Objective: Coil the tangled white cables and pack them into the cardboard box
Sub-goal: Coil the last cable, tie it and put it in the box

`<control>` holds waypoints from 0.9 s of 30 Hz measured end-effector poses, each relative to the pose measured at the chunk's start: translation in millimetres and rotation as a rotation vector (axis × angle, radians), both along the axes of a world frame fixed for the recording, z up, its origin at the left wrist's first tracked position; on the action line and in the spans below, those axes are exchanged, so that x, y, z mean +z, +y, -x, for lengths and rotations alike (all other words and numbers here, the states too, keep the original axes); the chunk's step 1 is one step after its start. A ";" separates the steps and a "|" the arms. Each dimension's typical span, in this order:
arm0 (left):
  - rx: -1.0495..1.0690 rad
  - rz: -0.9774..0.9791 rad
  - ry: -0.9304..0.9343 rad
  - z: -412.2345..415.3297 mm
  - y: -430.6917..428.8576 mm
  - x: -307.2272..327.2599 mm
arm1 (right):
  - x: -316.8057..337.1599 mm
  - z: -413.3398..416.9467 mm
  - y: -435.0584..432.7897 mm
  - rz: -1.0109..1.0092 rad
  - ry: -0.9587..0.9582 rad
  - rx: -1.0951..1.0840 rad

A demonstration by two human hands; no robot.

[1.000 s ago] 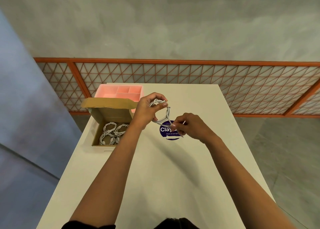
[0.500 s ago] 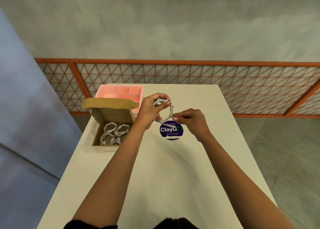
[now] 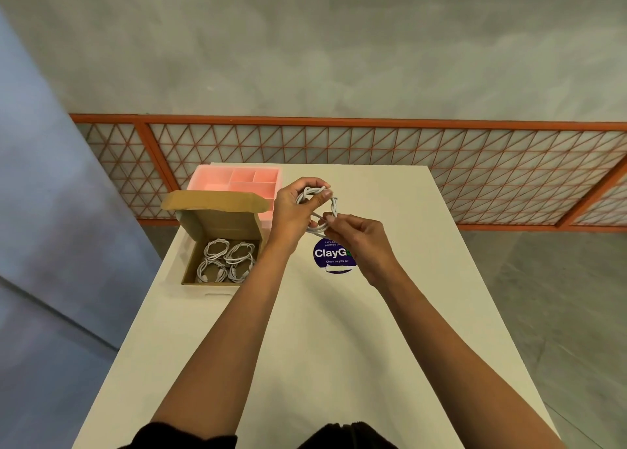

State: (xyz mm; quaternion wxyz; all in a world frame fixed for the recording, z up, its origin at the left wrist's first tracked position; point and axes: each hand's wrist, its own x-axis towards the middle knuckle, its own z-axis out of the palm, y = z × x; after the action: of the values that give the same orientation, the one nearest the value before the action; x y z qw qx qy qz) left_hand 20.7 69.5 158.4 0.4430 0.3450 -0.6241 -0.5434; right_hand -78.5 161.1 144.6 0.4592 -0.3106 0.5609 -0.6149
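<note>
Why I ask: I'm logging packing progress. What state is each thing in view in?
cardboard box: open, lid flap up, on the table.
coiled cables: wound, lying inside the box.
white cable: looped into a coil, held above the table, not boxed yet.
left hand: grips the coil's far side.
right hand: pinches the cable at the coil's near side.
pink tray: uncovered, behind the box.

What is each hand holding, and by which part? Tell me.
Left hand grips the white cable coil at its top; right hand pinches its lower right side.
</note>
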 end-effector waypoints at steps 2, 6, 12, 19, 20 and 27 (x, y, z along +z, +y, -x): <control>-0.018 0.000 -0.013 0.6 -1.0 -0.7 | -0.5 -1.2 0.3 -0.004 -0.026 -0.042; -0.043 0.004 -0.009 0.8 -2.1 -7.2 | -0.7 -4.3 -1.8 -0.056 -0.079 -0.160; 0.118 0.026 -0.063 -0.5 7.1 -27.1 | -4.0 4.6 -11.7 -0.072 -0.163 -0.336; 0.200 -0.245 0.087 8.8 13.3 -42.2 | -7.9 1.7 -9.3 -0.097 -0.157 -0.334; 0.201 -0.231 0.088 8.9 13.8 -42.2 | -8.1 2.0 -8.9 -0.101 -0.159 -0.336; 0.220 -0.184 0.060 11.6 13.5 -40.5 | -9.5 5.4 -7.8 -0.137 -0.140 -0.329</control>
State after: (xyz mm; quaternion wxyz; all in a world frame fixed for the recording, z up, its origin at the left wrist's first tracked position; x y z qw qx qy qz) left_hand 9.0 83.0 117.9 0.4848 0.4341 -0.5167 -0.5563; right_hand -84.0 153.2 135.2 0.4103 -0.1391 0.6114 -0.6622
